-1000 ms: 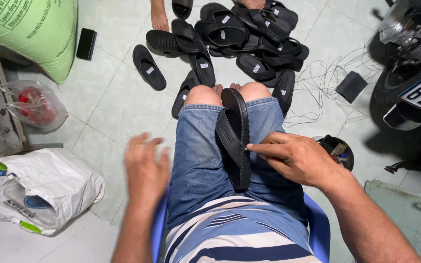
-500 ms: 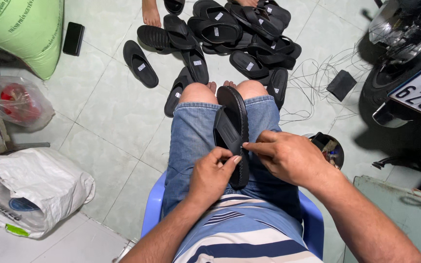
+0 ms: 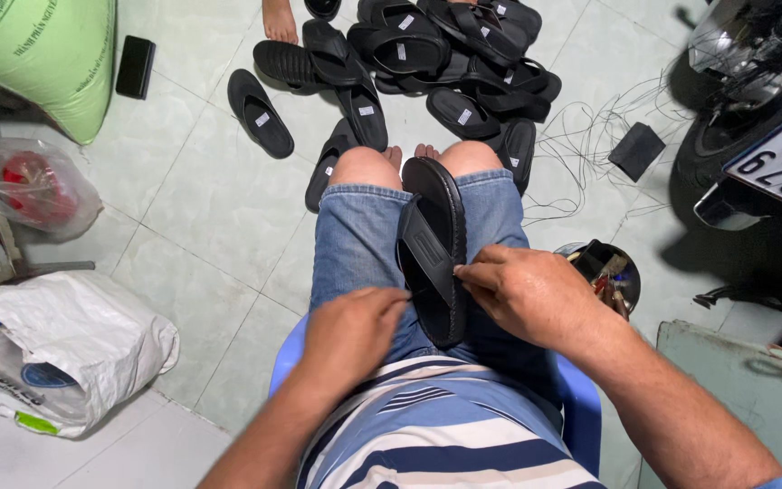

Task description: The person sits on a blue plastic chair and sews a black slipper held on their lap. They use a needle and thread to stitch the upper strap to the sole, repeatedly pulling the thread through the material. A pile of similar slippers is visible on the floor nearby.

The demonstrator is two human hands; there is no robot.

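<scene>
1. While the black sandal point(image 3: 434, 249) lay lengthwise along the person's lap, the right hand point(image 3: 522, 294) pinched its strap's right edge.
2. The left hand point(image 3: 350, 330) closed its fingertips at the strap's left edge, touching the sandal.

Matt black rubbery sandal point(image 3: 434, 249) on faded denim shorts point(image 3: 355, 235); glossy pale floor tiles point(image 3: 219, 199); crinkled white plastic bag point(image 3: 56, 349); smooth blue plastic chair point(image 3: 581, 407).
</scene>
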